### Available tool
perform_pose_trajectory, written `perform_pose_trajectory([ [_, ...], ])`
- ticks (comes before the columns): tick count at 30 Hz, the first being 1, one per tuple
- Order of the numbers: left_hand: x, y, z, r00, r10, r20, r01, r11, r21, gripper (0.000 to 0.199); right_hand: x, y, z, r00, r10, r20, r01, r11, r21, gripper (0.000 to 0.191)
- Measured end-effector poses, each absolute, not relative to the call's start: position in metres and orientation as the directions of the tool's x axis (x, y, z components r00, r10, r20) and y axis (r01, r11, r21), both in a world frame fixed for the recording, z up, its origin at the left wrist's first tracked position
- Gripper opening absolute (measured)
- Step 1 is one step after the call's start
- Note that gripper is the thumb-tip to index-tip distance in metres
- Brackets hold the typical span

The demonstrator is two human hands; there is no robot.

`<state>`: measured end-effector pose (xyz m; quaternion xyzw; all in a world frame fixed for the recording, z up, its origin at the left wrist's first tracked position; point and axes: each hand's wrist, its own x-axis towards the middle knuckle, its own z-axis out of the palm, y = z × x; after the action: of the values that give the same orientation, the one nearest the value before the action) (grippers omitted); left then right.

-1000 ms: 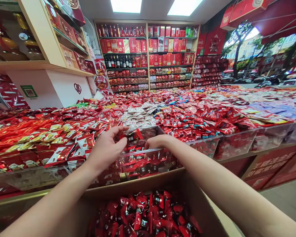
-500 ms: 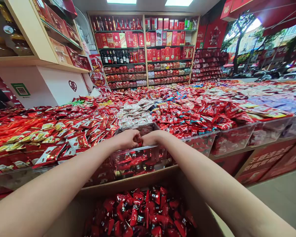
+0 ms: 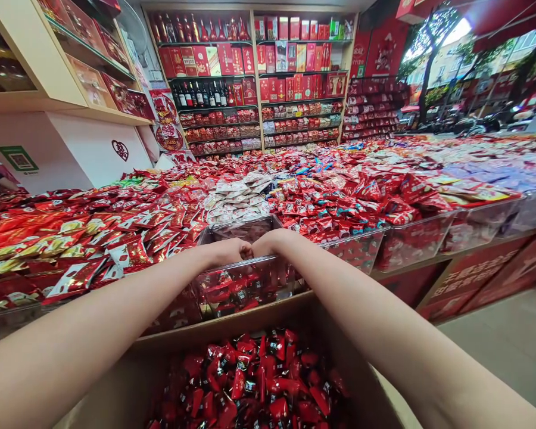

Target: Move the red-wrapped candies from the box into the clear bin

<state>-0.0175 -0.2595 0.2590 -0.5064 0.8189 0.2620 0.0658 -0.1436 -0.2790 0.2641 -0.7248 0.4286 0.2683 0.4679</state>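
Note:
Both hands reach over the front wall of a clear plastic bin (image 3: pixel 241 273) that holds red wrapped candies (image 3: pixel 239 292). My left hand (image 3: pixel 234 251) is curled at the bin's left middle; what its fingers hold, if anything, is hidden. My right hand (image 3: pixel 268 243) bends down into the bin beside it, its fingers hidden behind the wrist and the rim. Below my forearms stands an open cardboard box (image 3: pixel 196 329) with many red and black wrapped candies (image 3: pixel 259 381) inside.
Bins heaped with packets (image 3: pixel 330 205) spread to both sides and behind. White packets (image 3: pixel 236 199) are piled just beyond the bin. Shelves of bottles and boxes (image 3: pixel 254 59) line the back wall. A person's arm (image 3: pixel 2 182) shows at the far left.
The view has shifted, so the scene sits slightly further left and up. My left hand is curled lower at the bin, and my right hand has dipped deeper behind its rim.

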Motion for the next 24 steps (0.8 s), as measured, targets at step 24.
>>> perform_pose_trajectory([
  [24,-0.0144,-0.2561,0.2604,-0.338,-0.700,-0.630,-0.938,0.302,0.168,0.040,-0.1417,-0.2809,0.2584,0.550,-0.389,-0.739,-0.835,-0.283,-0.472,0.039],
])
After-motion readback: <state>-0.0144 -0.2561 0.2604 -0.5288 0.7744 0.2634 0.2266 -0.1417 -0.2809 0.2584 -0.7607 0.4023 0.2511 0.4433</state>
